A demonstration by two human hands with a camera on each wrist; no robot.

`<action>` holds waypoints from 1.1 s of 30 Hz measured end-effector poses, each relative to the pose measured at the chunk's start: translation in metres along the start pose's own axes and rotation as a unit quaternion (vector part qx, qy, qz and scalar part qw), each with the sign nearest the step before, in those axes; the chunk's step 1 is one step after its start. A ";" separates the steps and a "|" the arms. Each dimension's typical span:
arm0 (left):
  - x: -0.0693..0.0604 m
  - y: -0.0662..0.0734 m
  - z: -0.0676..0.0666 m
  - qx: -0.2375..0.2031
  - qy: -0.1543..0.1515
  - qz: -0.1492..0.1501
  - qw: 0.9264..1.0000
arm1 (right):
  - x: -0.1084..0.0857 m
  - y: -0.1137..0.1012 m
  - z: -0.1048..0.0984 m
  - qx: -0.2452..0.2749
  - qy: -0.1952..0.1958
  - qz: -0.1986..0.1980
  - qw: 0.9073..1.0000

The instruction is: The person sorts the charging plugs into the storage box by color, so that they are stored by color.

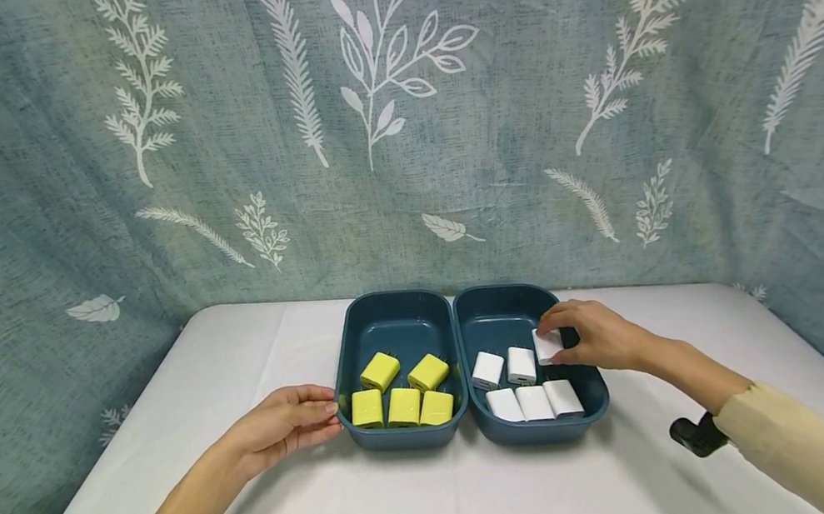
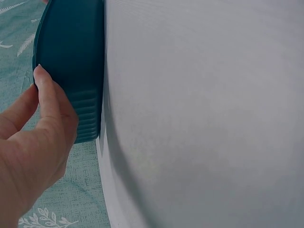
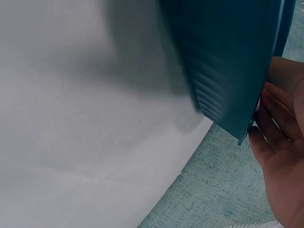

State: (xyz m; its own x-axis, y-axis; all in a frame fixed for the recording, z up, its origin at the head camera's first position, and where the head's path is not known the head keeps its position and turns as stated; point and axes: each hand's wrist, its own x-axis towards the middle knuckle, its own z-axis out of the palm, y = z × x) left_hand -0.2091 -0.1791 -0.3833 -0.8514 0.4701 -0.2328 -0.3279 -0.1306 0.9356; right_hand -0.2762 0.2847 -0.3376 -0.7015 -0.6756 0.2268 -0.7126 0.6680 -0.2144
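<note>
My right hand (image 1: 592,335) reaches over the right edge of the right-hand blue bin (image 1: 539,434) and pinches a white USB wall charger (image 1: 546,345) between thumb and fingers. Below and left of it in that bin lie several other white chargers (image 1: 521,365). My left hand (image 1: 286,425) touches the left side of the other blue bin (image 1: 404,439), its fingers fairly straight near the rim. Several yellow wall chargers (image 1: 403,407) lie inside that bin. In the right wrist view, the bin's wall and my right hand (image 3: 287,137) show, while the held charger is mostly hidden.
The two bins stand side by side on a white-covered table (image 1: 438,505). A green-blue curtain (image 1: 407,207) with white leaf prints hangs behind and at both sides. A black strap piece (image 1: 699,434) shows at the right sleeve.
</note>
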 end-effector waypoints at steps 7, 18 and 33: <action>0.002 0.001 0.001 0.004 0.002 0.002 1.000 | 0.000 0.003 0.001 -0.002 -0.010 0.017 1.000; 0.002 0.001 -0.001 0.009 0.000 0.004 1.000 | -0.009 0.002 -0.005 0.014 0.010 0.026 1.000; -0.001 0.001 -0.001 0.000 0.000 0.000 1.000 | -0.026 -0.006 -0.003 0.014 0.055 0.017 0.998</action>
State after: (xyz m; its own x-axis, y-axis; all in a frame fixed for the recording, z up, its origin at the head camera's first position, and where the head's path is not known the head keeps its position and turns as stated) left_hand -0.2092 -0.1800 -0.3826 -0.8510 0.4706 -0.2329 -0.3278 -0.1297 0.9358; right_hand -0.2535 0.2990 -0.3394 -0.7215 -0.6135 0.3210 -0.6893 0.6803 -0.2492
